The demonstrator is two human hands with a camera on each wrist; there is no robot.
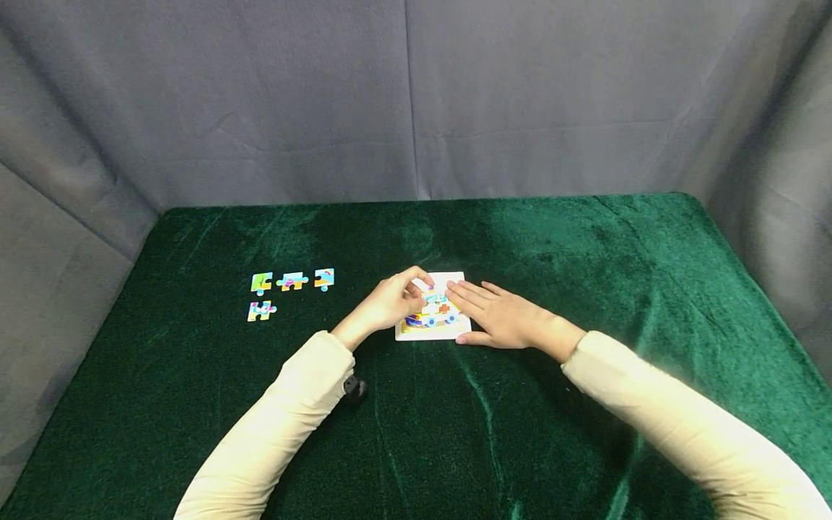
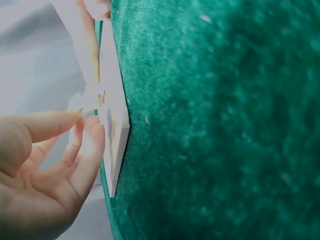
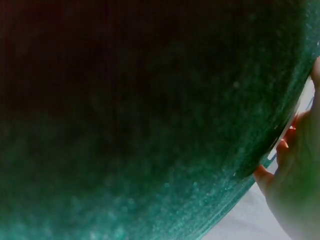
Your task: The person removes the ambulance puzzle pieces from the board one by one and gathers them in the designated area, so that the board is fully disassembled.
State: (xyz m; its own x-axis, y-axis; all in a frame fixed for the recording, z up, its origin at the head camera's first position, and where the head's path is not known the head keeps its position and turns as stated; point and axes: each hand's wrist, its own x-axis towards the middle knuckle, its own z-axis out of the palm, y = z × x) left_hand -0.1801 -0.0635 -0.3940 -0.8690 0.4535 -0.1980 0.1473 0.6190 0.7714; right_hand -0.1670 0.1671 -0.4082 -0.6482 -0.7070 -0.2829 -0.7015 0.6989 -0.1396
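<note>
Between the left and right edges of the white tray (image 1: 442, 334), apparently pinched a puzzle piece (image 1: 433, 298) with curled left hand (image 1: 390, 300); over the right edge, laid right hand (image 1: 503, 318) straight-fingered and empty, as if steadying. Probably called for lowering level, aligning first, then pressing evenly.

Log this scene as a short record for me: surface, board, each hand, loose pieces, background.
Surface: dark green velvety cloth
Board: white rectangular puzzle board, its colourful picture showing blue wheels and an orange-red cross
Left hand: pinches a small pale puzzle piece, its print washed out in the wrist view
Right hand: fingers extended over the board's right side
Loose pieces: four multicoloured jigsaw pieces, left of the board
Background: grey fabric curtain
</note>
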